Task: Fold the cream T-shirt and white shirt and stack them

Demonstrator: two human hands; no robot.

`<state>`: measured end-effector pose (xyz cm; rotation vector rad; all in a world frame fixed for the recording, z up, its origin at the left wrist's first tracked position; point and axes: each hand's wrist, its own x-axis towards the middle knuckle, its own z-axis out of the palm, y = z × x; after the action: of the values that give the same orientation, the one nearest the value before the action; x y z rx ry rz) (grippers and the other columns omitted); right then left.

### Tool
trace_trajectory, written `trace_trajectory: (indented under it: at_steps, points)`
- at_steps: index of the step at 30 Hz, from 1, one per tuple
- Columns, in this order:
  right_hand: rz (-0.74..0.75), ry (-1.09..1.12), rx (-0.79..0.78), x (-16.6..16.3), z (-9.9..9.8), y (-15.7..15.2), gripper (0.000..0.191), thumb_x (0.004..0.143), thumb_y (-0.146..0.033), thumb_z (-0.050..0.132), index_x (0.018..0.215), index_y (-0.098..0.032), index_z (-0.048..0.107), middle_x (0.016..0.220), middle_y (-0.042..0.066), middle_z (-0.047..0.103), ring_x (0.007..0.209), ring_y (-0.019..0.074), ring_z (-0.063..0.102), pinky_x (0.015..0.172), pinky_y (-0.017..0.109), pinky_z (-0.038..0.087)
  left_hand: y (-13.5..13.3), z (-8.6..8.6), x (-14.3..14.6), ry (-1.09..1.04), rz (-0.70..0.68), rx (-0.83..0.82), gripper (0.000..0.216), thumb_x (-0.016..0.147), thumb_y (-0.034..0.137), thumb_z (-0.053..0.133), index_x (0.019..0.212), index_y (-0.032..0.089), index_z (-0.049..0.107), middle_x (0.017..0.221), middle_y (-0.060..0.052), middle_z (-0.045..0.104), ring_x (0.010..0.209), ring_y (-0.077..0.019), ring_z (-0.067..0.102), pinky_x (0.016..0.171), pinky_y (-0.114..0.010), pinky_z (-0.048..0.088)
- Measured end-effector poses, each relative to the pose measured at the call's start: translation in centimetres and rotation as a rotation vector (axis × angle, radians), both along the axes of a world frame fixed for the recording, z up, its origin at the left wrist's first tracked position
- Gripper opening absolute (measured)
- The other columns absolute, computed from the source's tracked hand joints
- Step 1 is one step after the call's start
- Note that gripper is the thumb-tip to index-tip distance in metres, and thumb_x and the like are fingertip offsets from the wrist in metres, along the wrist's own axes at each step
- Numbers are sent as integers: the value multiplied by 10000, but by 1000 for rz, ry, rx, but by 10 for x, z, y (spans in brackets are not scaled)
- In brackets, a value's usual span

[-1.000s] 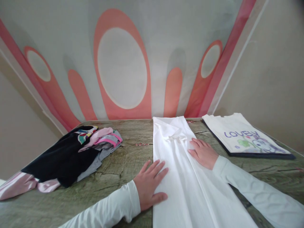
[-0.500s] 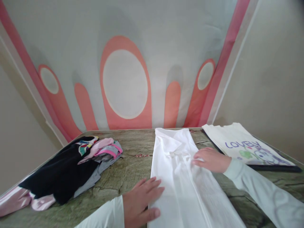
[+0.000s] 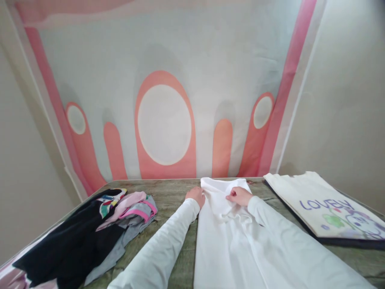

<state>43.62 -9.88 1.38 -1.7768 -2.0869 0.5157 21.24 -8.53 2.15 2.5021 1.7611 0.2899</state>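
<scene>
A white garment (image 3: 219, 241), folded into a long strip, lies up the middle of the table, its far end creased and bunched. My left hand (image 3: 196, 195) is closed at the garment's left edge near that far end, fingers curled onto the cloth. Over the upper part of the cloth, my right hand (image 3: 240, 196) pinches a bit of the fabric between thumb and fingers. The near end of the garment runs out of view at the bottom, partly covered by my right sleeve.
To the left lies a loose heap of clothes: a black garment (image 3: 78, 237), a pink one (image 3: 132, 199) and a grey one (image 3: 116, 251). A folded cream garment with "LOVELY" lettering (image 3: 313, 192) rests on dark cloth at the right. Behind the wooden-patterned table (image 3: 171, 192) stands a printed backdrop (image 3: 207, 60).
Both my hands have moved away from me to the garment's far end and closed on the cloth. Earlier they lay spread over its middle. The view has tilted up.
</scene>
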Motion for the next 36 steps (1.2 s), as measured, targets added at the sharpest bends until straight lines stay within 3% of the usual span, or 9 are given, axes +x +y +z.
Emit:
trace_trajectory:
  at_steps: [4, 7, 9, 13, 18, 22, 27, 31, 36]
  points:
    - [114, 255, 0, 5, 0, 4, 223, 700, -355, 601, 660, -146, 533, 627, -2, 557, 597, 108, 500, 573, 236, 412, 13, -8, 7, 11, 111, 7, 256, 789, 257, 423, 957, 161, 590, 1045, -136, 569, 997, -271, 527, 814, -400, 417]
    - [167, 601, -116, 19, 11, 3, 313, 653, -441, 624, 709, -160, 498, 604, -27, 517, 552, 91, 474, 487, 207, 392, 20, -14, 10, 7, 140, 22, 300, 801, 259, 399, 1040, 147, 541, 1112, -157, 534, 1048, -286, 490, 848, -437, 384]
    - [129, 691, -213, 32, 16, 3, 362, 616, -468, 646, 742, -168, 487, 604, -33, 510, 528, 83, 468, 445, 194, 380, 24, -20, 12, -3, 109, 32, 363, 815, 271, 385, 1143, 145, 474, 1211, -154, 472, 1124, -276, 429, 905, -430, 344]
    - [112, 628, -376, 53, 10, 4, 379, 552, -405, 695, 778, -170, 502, 588, -37, 534, 492, 90, 485, 433, 208, 398, 34, -30, 16, -13, -12, 16, 492, 842, 296, 363, 1316, 185, 288, 1391, -76, 279, 1266, -232, 243, 999, -386, 256]
    - [117, 511, -445, 58, -8, 8, 321, 544, -369, 691, 753, -176, 543, 563, -37, 560, 472, 93, 497, 448, 213, 408, 54, -31, 17, 3, -73, -14, 444, 870, 333, 334, 1306, 250, 313, 1423, -29, 211, 1288, -248, 179, 1003, -438, 231]
    - [87, 423, -417, 53, -5, 8, 294, 592, -409, 660, 723, -171, 548, 521, -39, 540, 433, 80, 469, 399, 191, 357, 73, -30, 16, 3, -37, -16, 434, 872, 385, 333, 1281, 242, 358, 1403, -57, 260, 1277, -266, 200, 996, -459, 219]
    - [105, 414, -425, 49, -1, 8, 313, 545, -343, 698, 742, -161, 537, 512, -56, 513, 408, 59, 416, 373, 181, 292, 91, -30, 17, -49, 13, 8, 406, 861, 348, 386, 1250, 232, 406, 1319, -61, 405, 1219, -225, 324, 988, -394, 247]
    - [131, 400, -423, 50, -5, 9, 290, 546, -294, 694, 746, -162, 530, 514, -63, 503, 408, 52, 404, 382, 179, 282, 95, -30, 17, -130, 41, 69, 316, 842, 304, 433, 1139, 218, 502, 1176, -55, 535, 1104, -193, 449, 921, -323, 323]
    - [130, 385, -404, 51, -4, 9, 262, 576, -267, 675, 767, -155, 536, 511, -65, 494, 400, 48, 392, 379, 176, 277, 94, -29, 14, -218, 100, 133, 205, 819, 279, 479, 984, 202, 572, 1053, -55, 587, 1004, -182, 504, 840, -284, 367]
